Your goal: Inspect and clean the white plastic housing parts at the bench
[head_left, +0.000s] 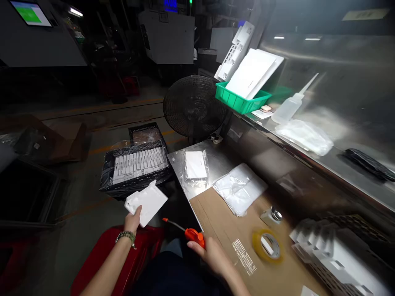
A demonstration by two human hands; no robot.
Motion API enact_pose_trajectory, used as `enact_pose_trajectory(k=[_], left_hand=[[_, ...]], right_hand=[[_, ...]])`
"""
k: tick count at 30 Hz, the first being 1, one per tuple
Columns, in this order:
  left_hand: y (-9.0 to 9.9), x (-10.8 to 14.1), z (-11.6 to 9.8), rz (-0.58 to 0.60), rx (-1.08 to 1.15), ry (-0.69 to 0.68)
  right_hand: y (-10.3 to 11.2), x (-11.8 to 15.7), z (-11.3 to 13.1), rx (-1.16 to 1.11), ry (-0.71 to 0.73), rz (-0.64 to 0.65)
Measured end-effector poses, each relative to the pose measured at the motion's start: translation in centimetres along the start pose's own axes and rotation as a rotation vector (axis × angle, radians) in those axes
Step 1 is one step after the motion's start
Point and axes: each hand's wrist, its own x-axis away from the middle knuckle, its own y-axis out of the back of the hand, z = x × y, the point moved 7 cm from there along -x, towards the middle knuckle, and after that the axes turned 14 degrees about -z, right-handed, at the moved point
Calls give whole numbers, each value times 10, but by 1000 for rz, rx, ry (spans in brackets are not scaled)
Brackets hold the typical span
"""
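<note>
Low in the frame, left of centre, a flat white plastic plate [147, 201] is held up over the floor, pinched at its lower left corner by the left hand [132, 222], thumb on top; a beaded bracelet [126, 235] circles that wrist. To its right, at bottom centre, the right hand [212, 251] is closed around the orange tool [193, 234], whose thin rod points left toward the plate without touching it. Just above the plate sits a black crate [135, 168] lined with film and filled with rows of white parts. Right of the hands runs the worktable [222, 230], carrying a bagged white plate [195, 165], a heap of clear bags [239, 187] and a yellow tape roll [266, 246]. A black fan [194, 106] stands above centre, a green basket [240, 100] beside it.
</note>
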Motion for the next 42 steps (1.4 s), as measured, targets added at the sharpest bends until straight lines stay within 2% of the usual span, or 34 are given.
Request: enact_pose_trajectory(k=[3,5,7,12,18,21,24,27,31,33,36,39,42], left_hand=[[13,-1,-12,48,-122,-141],[11,-1,-21,108,-156,-216],[6,-3,-28,106,-178,-239],[-8,-7,-32,-76,-94,-102],[-35,10,-40,43,160,80],[-52,25,-47,126,240,132],[-76,42,-65,251,298,122],[-105,67,-94,447,295,93],[-152,116,-120,740,31,118],[-177,149,-123,931,-129,113],[-211,204,-114,1195,-283,98],[-239,256,-94,1381,-411,55],[-274,298,-79,1502,-514,-62]], right_hand=[[3,6,-1,-40,-19,25],[7,9,-2,-40,-33,1],[9,12,-3,-59,-44,21],[17,20,-13,-65,-106,30],[27,29,-25,-149,-153,-30],[21,27,-45,-261,-200,-79],[17,17,-85,-391,-321,-200],[26,8,-136,-372,-455,-406],[51,13,-185,-362,-561,-737],[58,22,-194,-420,-560,-884],[59,40,-186,-573,-489,-1019],[49,55,-168,-884,-427,-997],[39,74,-165,-1409,-493,-969]])
